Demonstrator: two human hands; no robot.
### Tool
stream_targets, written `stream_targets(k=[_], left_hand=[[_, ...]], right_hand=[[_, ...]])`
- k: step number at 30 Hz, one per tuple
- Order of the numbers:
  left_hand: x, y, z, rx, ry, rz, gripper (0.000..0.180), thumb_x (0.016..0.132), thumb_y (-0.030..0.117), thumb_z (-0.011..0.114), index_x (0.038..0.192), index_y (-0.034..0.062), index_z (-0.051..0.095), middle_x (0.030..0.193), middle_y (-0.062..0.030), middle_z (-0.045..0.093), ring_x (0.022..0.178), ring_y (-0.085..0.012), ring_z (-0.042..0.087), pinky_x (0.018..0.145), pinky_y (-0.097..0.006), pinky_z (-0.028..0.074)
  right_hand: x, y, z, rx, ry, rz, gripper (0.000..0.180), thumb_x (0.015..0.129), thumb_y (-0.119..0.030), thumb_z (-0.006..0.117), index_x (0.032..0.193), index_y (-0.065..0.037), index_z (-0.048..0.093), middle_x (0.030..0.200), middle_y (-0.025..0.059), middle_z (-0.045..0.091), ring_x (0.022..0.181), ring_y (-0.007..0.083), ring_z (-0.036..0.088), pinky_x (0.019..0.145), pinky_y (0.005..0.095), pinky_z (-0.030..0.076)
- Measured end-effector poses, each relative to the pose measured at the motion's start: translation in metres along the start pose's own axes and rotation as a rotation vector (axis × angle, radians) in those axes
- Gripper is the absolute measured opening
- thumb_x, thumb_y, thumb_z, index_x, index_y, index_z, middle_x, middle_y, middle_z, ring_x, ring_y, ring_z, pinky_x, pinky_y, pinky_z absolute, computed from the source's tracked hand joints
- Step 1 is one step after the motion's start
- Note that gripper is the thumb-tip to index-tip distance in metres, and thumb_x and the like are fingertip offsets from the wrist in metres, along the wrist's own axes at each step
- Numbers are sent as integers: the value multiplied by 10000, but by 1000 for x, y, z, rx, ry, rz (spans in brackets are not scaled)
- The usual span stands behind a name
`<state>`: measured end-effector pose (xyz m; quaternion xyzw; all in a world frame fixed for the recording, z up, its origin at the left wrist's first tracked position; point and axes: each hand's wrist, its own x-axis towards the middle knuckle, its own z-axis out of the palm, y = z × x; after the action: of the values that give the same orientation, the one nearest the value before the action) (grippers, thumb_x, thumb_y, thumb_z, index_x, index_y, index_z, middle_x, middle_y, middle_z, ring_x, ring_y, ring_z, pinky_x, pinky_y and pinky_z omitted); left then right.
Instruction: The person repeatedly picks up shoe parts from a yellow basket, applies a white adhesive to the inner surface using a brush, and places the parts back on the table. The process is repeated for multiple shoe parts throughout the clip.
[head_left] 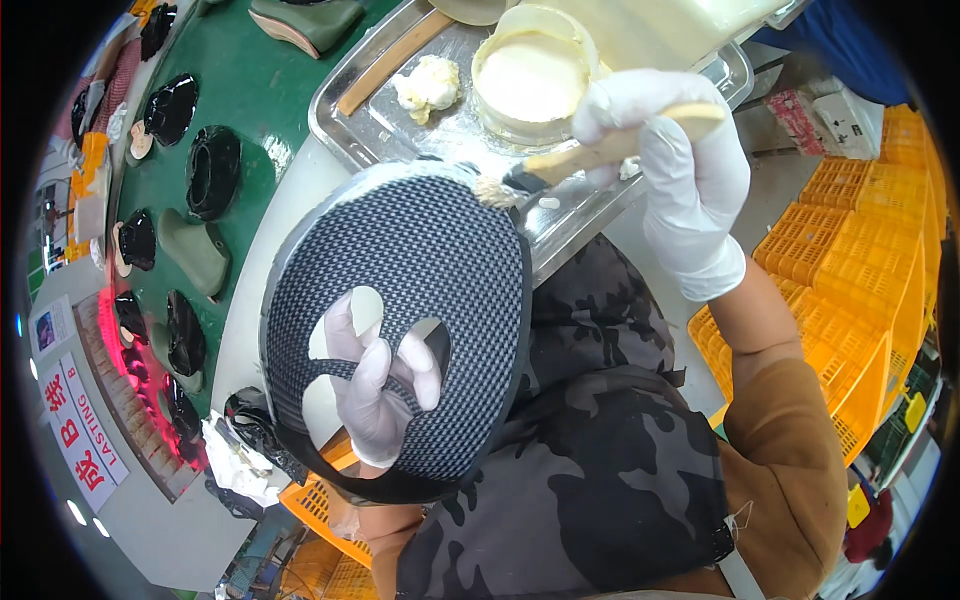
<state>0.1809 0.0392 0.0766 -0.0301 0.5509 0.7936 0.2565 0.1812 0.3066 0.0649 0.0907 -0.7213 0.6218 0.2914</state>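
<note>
The left hand [375, 412] is gripping the woven upper [470, 275] by its cutouts, its long axis running away from the body. Nearer its far edge, the right hand [690, 190] is pinching a brush [562, 164], bristles apparently touching there. Beyond, a metal tray [322, 118] is showing a bare strip before 1 tub [525, 132].

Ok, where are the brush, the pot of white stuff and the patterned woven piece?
Brush [573, 161]: head view, wooden handle.
Pot [522, 131]: head view, outer wall.
Patterned woven piece [395, 240]: head view, fabric above its holes.
</note>
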Motion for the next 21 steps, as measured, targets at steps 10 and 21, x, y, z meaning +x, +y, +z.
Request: stream_targets(k=[10,21], left_hand=[[-8,-23,5,-70,-74,131,485,881,87,407,1329,72,223,892,-240,582,619,-274,592,574,-327,516],[-12,-26,-3,-264,-85,136,262,808,-33,455,1056,46,424,833,-79,496,685,-310,608,517,-405,560]], right_hand=[[28,-21,5,14,167,-105,271,950,-226,380,980,13,503,840,136,581,577,138,559,490,214,458],[23,5,12,49,274,135,233,951,-178,371,999,15,494,839,131,583,590,142,569,498,218,463]])
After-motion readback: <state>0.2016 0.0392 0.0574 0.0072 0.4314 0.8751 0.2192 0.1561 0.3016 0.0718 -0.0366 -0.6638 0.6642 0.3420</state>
